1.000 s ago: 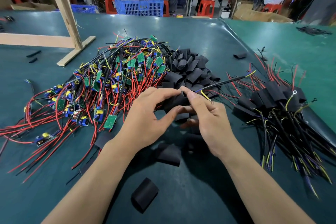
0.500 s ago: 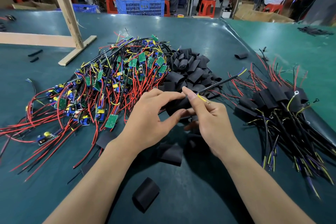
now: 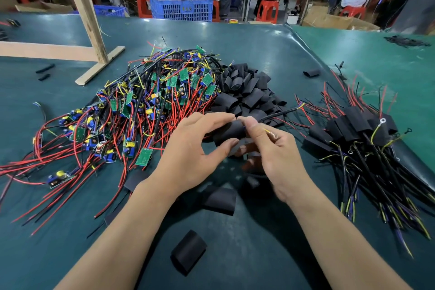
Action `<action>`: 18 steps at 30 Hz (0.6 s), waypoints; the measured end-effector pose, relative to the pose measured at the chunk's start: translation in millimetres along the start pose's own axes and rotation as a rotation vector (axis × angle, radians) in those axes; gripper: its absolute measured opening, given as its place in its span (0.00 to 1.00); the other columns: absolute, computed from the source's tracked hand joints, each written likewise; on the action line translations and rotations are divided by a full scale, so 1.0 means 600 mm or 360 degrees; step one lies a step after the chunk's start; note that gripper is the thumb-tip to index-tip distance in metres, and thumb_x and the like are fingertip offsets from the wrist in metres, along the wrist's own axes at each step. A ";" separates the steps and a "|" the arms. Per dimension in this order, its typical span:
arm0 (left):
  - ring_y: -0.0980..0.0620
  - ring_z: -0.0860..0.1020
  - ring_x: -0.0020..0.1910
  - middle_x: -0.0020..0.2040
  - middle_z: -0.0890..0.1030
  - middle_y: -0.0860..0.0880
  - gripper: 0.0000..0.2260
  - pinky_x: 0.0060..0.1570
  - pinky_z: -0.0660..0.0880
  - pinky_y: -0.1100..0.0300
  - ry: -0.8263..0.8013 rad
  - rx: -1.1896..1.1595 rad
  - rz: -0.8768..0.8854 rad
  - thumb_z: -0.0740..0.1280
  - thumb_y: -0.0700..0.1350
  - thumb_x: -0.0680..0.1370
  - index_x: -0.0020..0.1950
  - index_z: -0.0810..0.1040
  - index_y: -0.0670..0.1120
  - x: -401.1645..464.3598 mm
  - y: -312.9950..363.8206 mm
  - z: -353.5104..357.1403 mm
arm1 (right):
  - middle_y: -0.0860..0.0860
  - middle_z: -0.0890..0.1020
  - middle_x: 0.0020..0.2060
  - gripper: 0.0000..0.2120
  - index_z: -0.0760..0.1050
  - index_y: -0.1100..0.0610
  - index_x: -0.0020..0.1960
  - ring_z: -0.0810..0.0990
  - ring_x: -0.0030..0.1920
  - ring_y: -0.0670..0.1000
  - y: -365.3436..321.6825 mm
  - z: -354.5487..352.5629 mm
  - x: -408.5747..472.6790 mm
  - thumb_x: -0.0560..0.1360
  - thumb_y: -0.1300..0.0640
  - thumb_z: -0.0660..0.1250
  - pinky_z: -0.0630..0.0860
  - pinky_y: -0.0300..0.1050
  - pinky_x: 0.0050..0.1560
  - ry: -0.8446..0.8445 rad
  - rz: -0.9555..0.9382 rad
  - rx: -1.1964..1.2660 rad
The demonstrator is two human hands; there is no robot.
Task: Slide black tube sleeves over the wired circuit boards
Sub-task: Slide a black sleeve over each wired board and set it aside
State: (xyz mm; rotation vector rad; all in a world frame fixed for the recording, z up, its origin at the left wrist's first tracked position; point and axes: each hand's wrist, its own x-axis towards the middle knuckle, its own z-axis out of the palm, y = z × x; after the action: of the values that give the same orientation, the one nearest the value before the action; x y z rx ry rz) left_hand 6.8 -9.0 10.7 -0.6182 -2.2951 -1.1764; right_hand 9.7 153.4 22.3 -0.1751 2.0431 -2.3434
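Lying nearest, a spare sleeve looks light and limp — beyond it the left hand pinches a black tube sleeve mid-body, right hand pinching its thin cable — best gripped at the rim, loose sleeves behind.

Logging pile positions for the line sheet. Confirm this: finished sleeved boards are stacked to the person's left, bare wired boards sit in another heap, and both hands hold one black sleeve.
Wrong on the side. The head view shows the finished sleeved boards stacked to the person's right; the bare wired boards are the heap on the left. The left hand and right hand do hold one black sleeve.
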 end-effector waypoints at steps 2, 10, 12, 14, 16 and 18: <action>0.50 0.79 0.57 0.55 0.82 0.52 0.19 0.59 0.76 0.47 -0.0041 -0.0004 -0.0031 0.75 0.45 0.74 0.64 0.79 0.46 -0.002 -0.002 0.002 | 0.54 0.82 0.39 0.14 0.84 0.55 0.48 0.80 0.33 0.51 0.001 -0.003 0.004 0.72 0.45 0.70 0.73 0.39 0.26 0.0050 0.0125 0.0169; 0.49 0.80 0.55 0.54 0.81 0.54 0.18 0.56 0.77 0.46 -0.0019 0.0024 0.0031 0.73 0.46 0.74 0.64 0.78 0.48 -0.001 -0.001 0.002 | 0.53 0.84 0.38 0.08 0.86 0.50 0.52 0.81 0.33 0.50 0.005 0.005 0.000 0.76 0.51 0.69 0.73 0.39 0.25 0.0079 0.0164 0.0197; 0.50 0.79 0.56 0.54 0.81 0.54 0.19 0.57 0.76 0.47 -0.0017 0.0039 0.0015 0.73 0.47 0.74 0.64 0.78 0.50 -0.001 -0.003 0.003 | 0.53 0.84 0.37 0.08 0.86 0.50 0.50 0.81 0.33 0.51 0.003 0.003 0.001 0.76 0.51 0.69 0.73 0.39 0.25 0.0077 0.0161 0.0143; 0.50 0.79 0.55 0.54 0.80 0.58 0.18 0.57 0.77 0.47 -0.0013 0.0046 0.0044 0.73 0.47 0.74 0.64 0.78 0.52 -0.001 -0.002 0.003 | 0.52 0.84 0.37 0.08 0.86 0.48 0.48 0.81 0.34 0.51 -0.001 0.001 0.000 0.77 0.50 0.68 0.73 0.39 0.25 0.0043 0.0146 0.0081; 0.49 0.79 0.55 0.54 0.78 0.64 0.19 0.56 0.77 0.47 -0.0011 0.0048 0.0094 0.73 0.45 0.74 0.64 0.77 0.54 -0.001 0.000 0.004 | 0.52 0.85 0.37 0.09 0.86 0.47 0.47 0.82 0.35 0.51 -0.004 -0.001 -0.001 0.78 0.50 0.66 0.74 0.39 0.26 -0.0019 0.0150 0.0030; 0.50 0.79 0.55 0.55 0.78 0.62 0.19 0.56 0.77 0.48 -0.0009 0.0036 0.0082 0.73 0.45 0.74 0.64 0.77 0.55 0.000 -0.002 0.004 | 0.52 0.85 0.39 0.09 0.86 0.47 0.49 0.83 0.36 0.51 -0.007 -0.004 -0.001 0.78 0.50 0.66 0.74 0.40 0.26 -0.0093 0.0179 0.0028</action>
State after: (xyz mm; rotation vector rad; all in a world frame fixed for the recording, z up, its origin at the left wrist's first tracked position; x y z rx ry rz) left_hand 6.0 -7.6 8.8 -0.6692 -2.2799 -1.1246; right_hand 10.2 156.4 25.9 -0.1228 1.9515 -2.2622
